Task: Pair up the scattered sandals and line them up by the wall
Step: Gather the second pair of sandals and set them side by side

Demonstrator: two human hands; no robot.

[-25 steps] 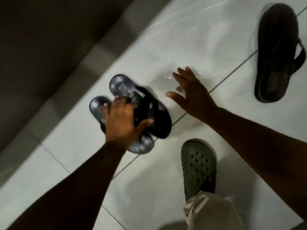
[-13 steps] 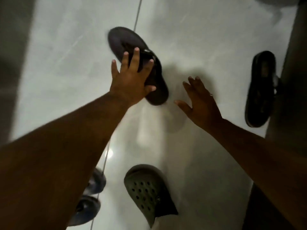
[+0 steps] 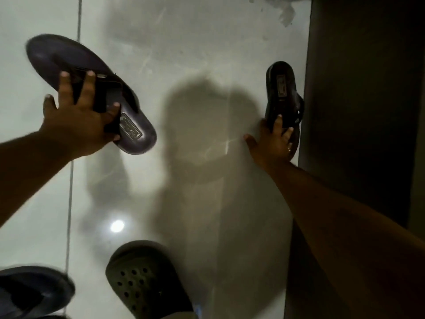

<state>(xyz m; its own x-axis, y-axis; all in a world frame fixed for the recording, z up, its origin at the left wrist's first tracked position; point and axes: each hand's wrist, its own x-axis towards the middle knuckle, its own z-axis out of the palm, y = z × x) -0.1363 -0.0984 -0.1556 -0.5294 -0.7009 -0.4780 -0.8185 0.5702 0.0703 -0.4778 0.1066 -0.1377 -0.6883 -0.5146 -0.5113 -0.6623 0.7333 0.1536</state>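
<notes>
Since half a second ago: right hand (image 3: 272,141) gone from hovering spread over bare tile to landing on the dark flip-flop sandal by the dark wall (image 3: 284,97); left hand (image 3: 78,118) carried leftward along with the matching dark purple-black flip-flop with a rectangular heel logo (image 3: 92,88).

Left hand: fingers splayed across the strap area and curled on the footbed, holding that sandal. Whether lifted off the glossy pale tiled floor (image 3: 195,54) or merely slid along it, cannot tell for sure, though the tilt suggests lifted. Long axis running diagonally, one end up-left, logo end down-right toward the view's centre.

Right hand: fingers lying over the near end of the wall-side sandal, thumb out to the side; contact made, but a closed grasp not visible, so best called spread and resting. That sandal lying nearly straight away from the wearer, parallel to the dark vertical wall panel (image 3: 356,111) and just beside it.

Deciding relation, as a judgement: the two mates well apart, the held one left of the wall-side one and skewed against its axis. Bringing the left-hand sandal rightward and turning it parallel probably completes the pair.

Elsewhere: olive perforated clog (image 3: 147,284) at the bottom, on the wearer's foot; a blue-grey slide sandal (image 3: 34,291) at bottom left.
</notes>
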